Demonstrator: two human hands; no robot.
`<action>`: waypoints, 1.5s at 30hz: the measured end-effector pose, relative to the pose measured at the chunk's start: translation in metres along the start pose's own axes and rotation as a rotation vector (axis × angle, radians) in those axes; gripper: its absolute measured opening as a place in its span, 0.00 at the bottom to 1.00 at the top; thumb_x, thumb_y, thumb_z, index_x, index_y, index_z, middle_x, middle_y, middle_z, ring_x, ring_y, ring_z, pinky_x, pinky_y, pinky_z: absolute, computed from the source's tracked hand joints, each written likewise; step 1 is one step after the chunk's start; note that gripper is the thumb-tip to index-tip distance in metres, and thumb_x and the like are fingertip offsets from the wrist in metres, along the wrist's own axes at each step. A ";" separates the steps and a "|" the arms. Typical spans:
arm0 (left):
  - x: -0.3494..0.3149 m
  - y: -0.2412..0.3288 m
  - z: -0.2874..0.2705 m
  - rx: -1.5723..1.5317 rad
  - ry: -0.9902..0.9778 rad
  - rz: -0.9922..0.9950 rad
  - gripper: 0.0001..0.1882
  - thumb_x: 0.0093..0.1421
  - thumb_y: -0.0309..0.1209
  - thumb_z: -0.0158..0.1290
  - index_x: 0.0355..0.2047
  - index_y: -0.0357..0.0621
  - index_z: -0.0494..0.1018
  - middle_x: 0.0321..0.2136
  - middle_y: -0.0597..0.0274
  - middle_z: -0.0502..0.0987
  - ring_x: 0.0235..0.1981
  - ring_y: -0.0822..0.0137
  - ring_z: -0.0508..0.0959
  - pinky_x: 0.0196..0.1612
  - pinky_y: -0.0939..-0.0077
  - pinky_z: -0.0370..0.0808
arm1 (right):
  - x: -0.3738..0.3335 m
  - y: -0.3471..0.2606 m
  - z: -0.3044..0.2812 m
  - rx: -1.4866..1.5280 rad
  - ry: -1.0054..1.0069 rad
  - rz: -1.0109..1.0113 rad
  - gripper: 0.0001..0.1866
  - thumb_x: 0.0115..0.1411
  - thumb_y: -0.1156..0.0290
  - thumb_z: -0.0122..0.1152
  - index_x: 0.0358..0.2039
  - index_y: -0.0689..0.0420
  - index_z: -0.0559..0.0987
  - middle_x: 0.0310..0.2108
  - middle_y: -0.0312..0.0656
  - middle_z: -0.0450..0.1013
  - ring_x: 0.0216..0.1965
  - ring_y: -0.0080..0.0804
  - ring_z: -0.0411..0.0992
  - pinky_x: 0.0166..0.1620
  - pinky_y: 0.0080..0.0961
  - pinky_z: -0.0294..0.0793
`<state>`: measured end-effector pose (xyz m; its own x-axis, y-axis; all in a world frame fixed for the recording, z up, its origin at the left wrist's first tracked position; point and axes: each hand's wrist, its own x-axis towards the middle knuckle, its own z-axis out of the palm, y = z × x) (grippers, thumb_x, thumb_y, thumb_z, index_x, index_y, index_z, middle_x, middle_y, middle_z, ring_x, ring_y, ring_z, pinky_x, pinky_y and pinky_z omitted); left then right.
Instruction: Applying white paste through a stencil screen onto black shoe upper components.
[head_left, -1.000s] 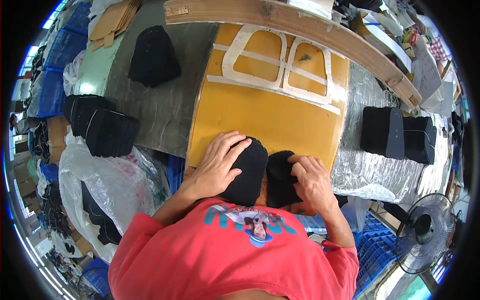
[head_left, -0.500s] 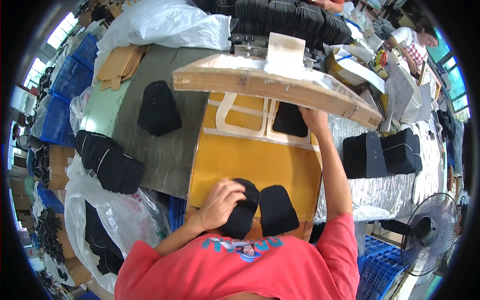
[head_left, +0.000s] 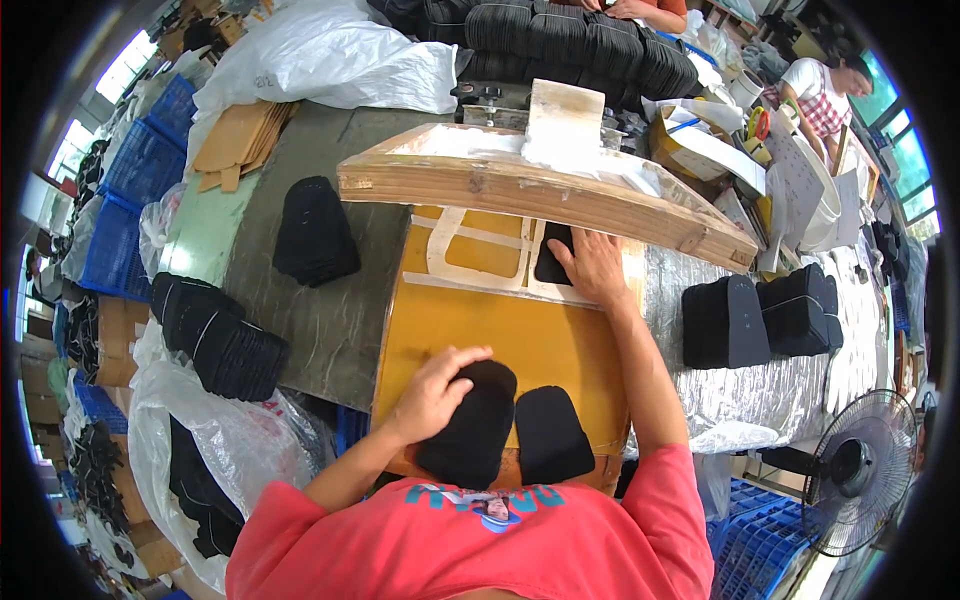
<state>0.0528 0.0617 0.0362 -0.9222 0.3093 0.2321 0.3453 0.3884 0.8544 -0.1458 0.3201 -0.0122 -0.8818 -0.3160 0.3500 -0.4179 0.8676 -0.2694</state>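
Flat over a black fabric piece (head_left: 550, 262) lies my right hand (head_left: 598, 268), fingers stretched and thumb out to the side. That piece sits in the right opening of a pale two-opening template (head_left: 437, 245) on the yellow board (head_left: 440, 318). The template's left opening shows bare yellow. My left hand (head_left: 432, 398) rests at the upper left edge of a black rounded pad stack (head_left: 478, 425), index finger stretched past its top and thumb over its edge. Beside that stack lies another black piece (head_left: 552, 437). A wooden-edged frame (head_left: 540, 195) stands tilted above the template's far side.
Black stacks (head_left: 315, 235) stand on the grey table to the left, and more (head_left: 725, 320) at the right. A plastic bag (head_left: 165, 400) hangs at the lower left. A fan (head_left: 860, 470) is at the lower right. Co-workers (head_left: 815, 95) sit at the far side.
My right hand has come from the far right edge of the template to lie flat across the black piece. My left hand's fingers have straightened and shifted off the stack's top toward its left edge.
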 end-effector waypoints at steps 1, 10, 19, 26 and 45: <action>0.003 -0.001 -0.003 -0.055 0.032 -0.084 0.24 0.59 0.17 0.50 0.57 0.37 0.67 0.53 0.56 0.75 0.44 0.63 0.77 0.49 0.68 0.71 | 0.000 0.000 0.000 0.020 -0.051 0.038 0.30 0.65 0.50 0.52 0.58 0.61 0.71 0.57 0.55 0.69 0.60 0.52 0.63 0.65 0.49 0.49; 0.104 -0.056 -0.035 -0.058 0.219 -0.068 0.19 0.59 0.18 0.49 0.52 0.41 0.72 0.43 0.53 0.78 0.46 0.57 0.76 0.49 0.68 0.71 | -0.001 0.001 0.002 0.098 -0.133 0.001 0.41 0.60 0.44 0.58 0.66 0.57 0.62 0.63 0.57 0.63 0.67 0.53 0.54 0.67 0.48 0.46; 0.196 -0.117 -0.005 0.580 0.114 0.106 0.17 0.61 0.28 0.51 0.50 0.36 0.72 0.49 0.40 0.74 0.53 0.39 0.70 0.56 0.50 0.64 | -0.005 -0.004 -0.006 0.218 0.021 -0.096 0.52 0.42 0.34 0.68 0.61 0.57 0.69 0.61 0.56 0.65 0.64 0.55 0.58 0.66 0.48 0.52; 0.184 -0.103 0.011 0.684 0.152 0.199 0.26 0.64 0.35 0.51 0.58 0.31 0.63 0.53 0.36 0.71 0.57 0.40 0.67 0.60 0.49 0.60 | -0.003 -0.007 -0.011 0.208 0.046 -0.076 0.40 0.46 0.46 0.73 0.57 0.56 0.74 0.55 0.52 0.71 0.59 0.54 0.64 0.62 0.47 0.59; 0.177 -0.092 0.015 0.717 -0.163 0.243 0.37 0.66 0.48 0.45 0.65 0.30 0.57 0.66 0.41 0.57 0.70 0.45 0.50 0.70 0.44 0.39 | -0.003 -0.002 0.001 0.096 -0.041 0.038 0.28 0.62 0.58 0.59 0.60 0.58 0.71 0.61 0.51 0.66 0.65 0.50 0.58 0.66 0.45 0.51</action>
<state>-0.1398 0.0939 -0.0083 -0.7881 0.5598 0.2560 0.6141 0.7433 0.2651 -0.1424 0.3189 -0.0136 -0.9051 -0.3005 0.3009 -0.4008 0.8392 -0.3675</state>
